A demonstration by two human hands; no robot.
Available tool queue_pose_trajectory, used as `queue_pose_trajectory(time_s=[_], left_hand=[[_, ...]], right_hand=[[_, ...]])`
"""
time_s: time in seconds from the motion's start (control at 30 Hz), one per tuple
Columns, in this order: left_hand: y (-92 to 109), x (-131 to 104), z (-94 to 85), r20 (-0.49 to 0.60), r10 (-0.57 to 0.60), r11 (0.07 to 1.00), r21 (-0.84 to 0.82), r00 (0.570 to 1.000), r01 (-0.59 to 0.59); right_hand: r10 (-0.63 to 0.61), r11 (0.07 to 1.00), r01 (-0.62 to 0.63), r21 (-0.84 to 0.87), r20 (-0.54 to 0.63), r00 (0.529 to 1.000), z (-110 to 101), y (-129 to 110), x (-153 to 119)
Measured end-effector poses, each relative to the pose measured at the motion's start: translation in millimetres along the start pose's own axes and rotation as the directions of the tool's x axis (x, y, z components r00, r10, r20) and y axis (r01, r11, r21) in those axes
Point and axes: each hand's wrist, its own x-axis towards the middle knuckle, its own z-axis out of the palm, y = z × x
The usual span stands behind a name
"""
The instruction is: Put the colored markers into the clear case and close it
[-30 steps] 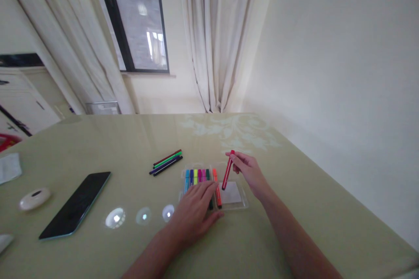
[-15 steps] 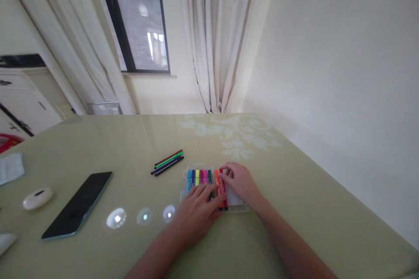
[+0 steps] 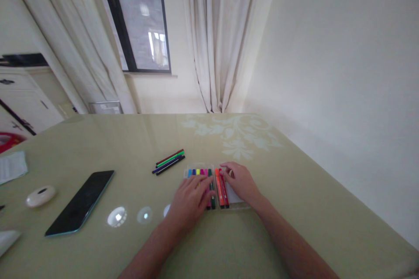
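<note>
A clear plastic case (image 3: pixel 240 205) lies open on the table, with several coloured markers in its left half. An orange marker (image 3: pixel 219 188) and a red marker (image 3: pixel 224 192) lie side by side in the right half. My left hand (image 3: pixel 190 196) rests over the left row, fingers apart, covering the lower parts of those markers. Beside the red marker's upper end is my right hand (image 3: pixel 238 179), its thumb and index finger curved with a gap between them. Several loose pens (image 3: pixel 168 163) lie together behind the case, to the left.
A black tablet or phone (image 3: pixel 80 204) lies to the left on the table (image 3: pixel 131 139). Farther left are a white oval object (image 3: pixel 41 196), a paper (image 3: pixel 12 167) and another white object (image 3: pixel 8 240). A wall borders the table's right side.
My left hand has shifted left, off the orange and red markers and onto the left row. My right hand has barely moved. The view has shifted slightly.
</note>
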Motion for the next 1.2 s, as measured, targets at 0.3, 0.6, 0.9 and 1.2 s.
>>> queue_pose_trajectory(time_s=[0.3, 0.6, 0.9, 1.2], left_hand=[[-63, -4, -22.8, -0.185, -0.513, 0.749, 0.38, 0.838, 0.542], [-46, 5, -19.9, -0.141, -0.449, 0.893, -0.101, 0.882, 0.439], [8, 0, -10.9, -0.2, -0.259, 0.893, -0.422, 0.945, 0.155], [15, -8, 3.8, 0.095, 0.08, 0.993, -0.099, 0.992, -0.071]], right_hand=[[-0.021, 0.999, 0.024, 0.034, -0.09, 0.996, -1, -1, 0], [-0.003, 0.973, 0.024, 0.227, -0.091, 0.996, 0, -18, -4], [0.081, 0.524, -0.097, 0.846, 0.064, 0.995, 10, -37, -7], [0.295, 0.618, -0.011, 0.786, -0.218, 0.93, -12, -5, 9]])
